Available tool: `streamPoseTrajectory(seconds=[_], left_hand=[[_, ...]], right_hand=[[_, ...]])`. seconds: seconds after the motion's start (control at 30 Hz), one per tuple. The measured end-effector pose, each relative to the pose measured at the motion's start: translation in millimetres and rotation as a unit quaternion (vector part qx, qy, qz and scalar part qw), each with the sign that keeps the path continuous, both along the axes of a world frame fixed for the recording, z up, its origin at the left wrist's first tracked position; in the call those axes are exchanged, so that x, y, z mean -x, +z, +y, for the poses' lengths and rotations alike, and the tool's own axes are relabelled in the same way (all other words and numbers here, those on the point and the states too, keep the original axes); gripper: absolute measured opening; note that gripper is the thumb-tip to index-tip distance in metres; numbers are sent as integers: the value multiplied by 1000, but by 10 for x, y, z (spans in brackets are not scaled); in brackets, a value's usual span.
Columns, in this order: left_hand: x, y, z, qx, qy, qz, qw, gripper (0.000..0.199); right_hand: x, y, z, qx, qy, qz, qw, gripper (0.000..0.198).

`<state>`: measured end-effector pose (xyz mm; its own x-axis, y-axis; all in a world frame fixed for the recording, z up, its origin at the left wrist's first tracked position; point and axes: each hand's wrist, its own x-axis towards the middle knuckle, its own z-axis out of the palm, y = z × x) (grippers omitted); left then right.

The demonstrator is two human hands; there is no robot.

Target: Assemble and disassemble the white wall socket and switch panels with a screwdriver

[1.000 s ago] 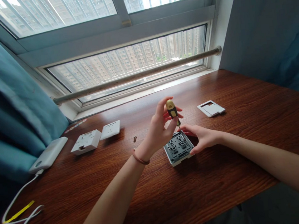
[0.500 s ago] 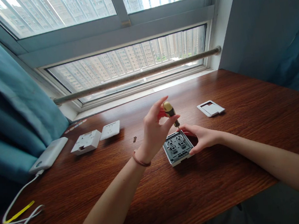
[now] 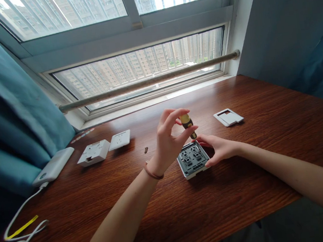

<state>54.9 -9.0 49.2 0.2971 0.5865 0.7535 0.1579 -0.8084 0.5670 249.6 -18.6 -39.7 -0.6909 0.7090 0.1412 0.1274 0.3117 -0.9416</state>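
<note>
In my left hand (image 3: pixel 170 135) is a yellow-and-black screwdriver (image 3: pixel 187 125), its handle pinched between the fingers and thumb. The shaft points down at the right side of a wall switch (image 3: pixel 193 158), a square unit with a dark grey inner face and a white base. My right hand (image 3: pixel 218 147) grips that switch by its right side, thumb at the near corner and fingers behind the far one. Whether the screwdriver's tip sits in a screw is too small to tell. Loose screws (image 3: pixel 146 150) lie on the table left of my left wrist.
On the wooden table (image 3: pixel 173 220), a white back box (image 3: pixel 93 153) and a white socket panel (image 3: pixel 119 139) lie to the left. A white frame with a cover (image 3: pixel 228 117) lies right. A white power strip (image 3: pixel 53 166), cables (image 3: pixel 22 203) and a yellow tie (image 3: pixel 22 227) are far left.
My left index finger has come down from its raised pose to curl over the top of the screwdriver handle. The screwdriver is slightly lower and turned. My right hand keeps its grip on the switch.
</note>
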Motion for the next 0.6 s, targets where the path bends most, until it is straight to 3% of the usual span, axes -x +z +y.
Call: streamPoseTrajectory(seconds=[0.27,0.5,0.6], left_hand=[[46,72,-12,52,-112,52,991,42],[24,119,-55,3,-8,33,999,30],[36,135,-65,6,-25,55,998,34]], right_hand=[[-9,-6,-3,-6,4,2,1000,74],[-2,-24,9,-6,6,6,1000,74],[0,-16,1,-5,8,9,1000,73]])
